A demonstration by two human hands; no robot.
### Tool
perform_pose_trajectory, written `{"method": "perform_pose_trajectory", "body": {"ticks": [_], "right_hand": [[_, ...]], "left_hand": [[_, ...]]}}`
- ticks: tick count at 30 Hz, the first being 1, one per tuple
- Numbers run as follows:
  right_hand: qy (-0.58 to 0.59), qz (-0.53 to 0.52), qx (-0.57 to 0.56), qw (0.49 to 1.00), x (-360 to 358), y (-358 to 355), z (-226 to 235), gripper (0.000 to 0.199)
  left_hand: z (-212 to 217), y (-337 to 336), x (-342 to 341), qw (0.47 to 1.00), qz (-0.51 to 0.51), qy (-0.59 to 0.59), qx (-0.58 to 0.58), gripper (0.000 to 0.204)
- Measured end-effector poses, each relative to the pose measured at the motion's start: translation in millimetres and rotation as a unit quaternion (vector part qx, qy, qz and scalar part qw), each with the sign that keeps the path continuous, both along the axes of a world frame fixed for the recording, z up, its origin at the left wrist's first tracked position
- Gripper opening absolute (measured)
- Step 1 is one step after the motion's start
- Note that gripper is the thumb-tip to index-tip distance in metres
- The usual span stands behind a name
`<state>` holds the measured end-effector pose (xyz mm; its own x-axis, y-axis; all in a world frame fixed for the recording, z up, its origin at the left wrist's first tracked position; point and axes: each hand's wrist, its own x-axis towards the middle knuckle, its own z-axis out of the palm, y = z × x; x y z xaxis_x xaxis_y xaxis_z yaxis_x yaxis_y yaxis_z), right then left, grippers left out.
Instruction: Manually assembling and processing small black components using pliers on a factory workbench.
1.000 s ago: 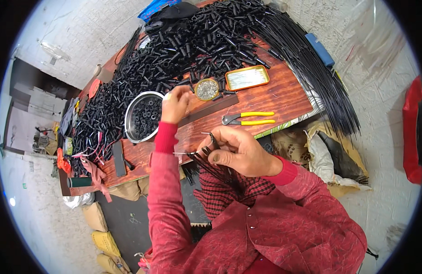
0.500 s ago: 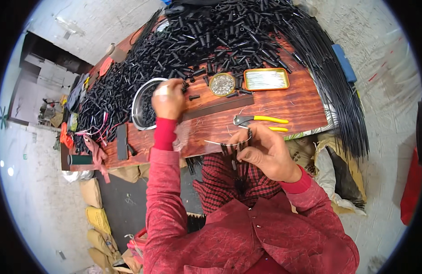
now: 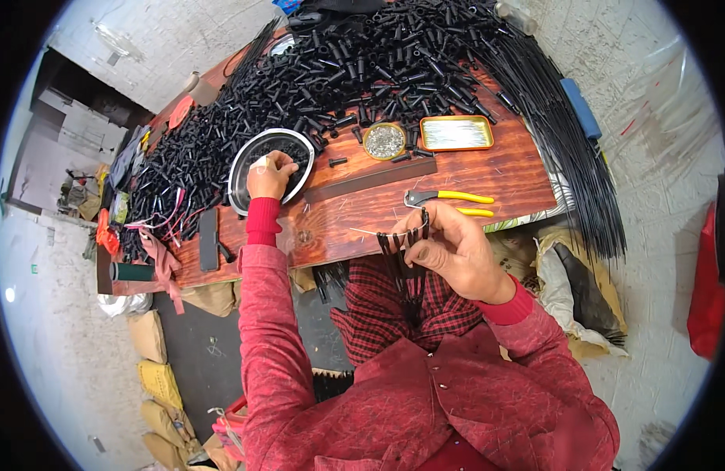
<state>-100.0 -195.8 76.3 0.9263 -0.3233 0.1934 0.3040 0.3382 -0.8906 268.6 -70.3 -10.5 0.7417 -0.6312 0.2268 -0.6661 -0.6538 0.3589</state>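
My left hand is over the metal-rimmed bowl, its fingers curled together at the small black parts inside. What the fingertips pinch, if anything, is too small to tell. Closer to me, above my lap, my right hand is closed on a thin pale wire that sticks out to the left. Several slim black strips hang down from this wire, partly hidden by my fingers. Cutting pliers with yellow handles lie on the table just beyond my right hand.
A big heap of black tubular pieces covers the back of the wooden table. Long black rods droop over its right edge. A round tin of small metal bits, a tray of pale wires and a dark flat bar lie in front.
My left hand has moved left and slightly toward me, from the bowl's right rim to inside it. My right hand stays nearly in place, still holding the wire with its strips.
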Motion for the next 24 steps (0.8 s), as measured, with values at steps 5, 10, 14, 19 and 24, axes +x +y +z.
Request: {"method": "perform_pose_trajectory", "body": {"ticks": [5,10,14,19,24], "right_hand": [[0.018,0.007,-0.006,1.000,8.0,6.0,-2.0,0.031],[0.000,0.025,-0.036,0.999,19.5,5.5,-2.5,0.032],[-0.016,0.055,-0.040,0.998,30.1,13.0,-1.7,0.030],[-0.053,0.090,-0.063,0.993,36.5,27.2,3.7,0.023],[-0.031,0.095,-0.039,0.994,27.7,37.4,13.6,0.026]], "left_hand": [[5.5,7.7,-0.3,0.997,0.004,0.002,-0.075,0.021],[36.3,18.3,-37.3,0.842,-0.075,0.369,-0.387,0.025],[77.1,29.6,-117.8,0.612,-0.214,0.608,-0.459,0.031],[98.2,50.7,-157.4,0.591,-0.252,0.628,-0.440,0.033],[106.2,59.8,-174.1,0.604,-0.260,0.616,-0.433,0.034]]}}
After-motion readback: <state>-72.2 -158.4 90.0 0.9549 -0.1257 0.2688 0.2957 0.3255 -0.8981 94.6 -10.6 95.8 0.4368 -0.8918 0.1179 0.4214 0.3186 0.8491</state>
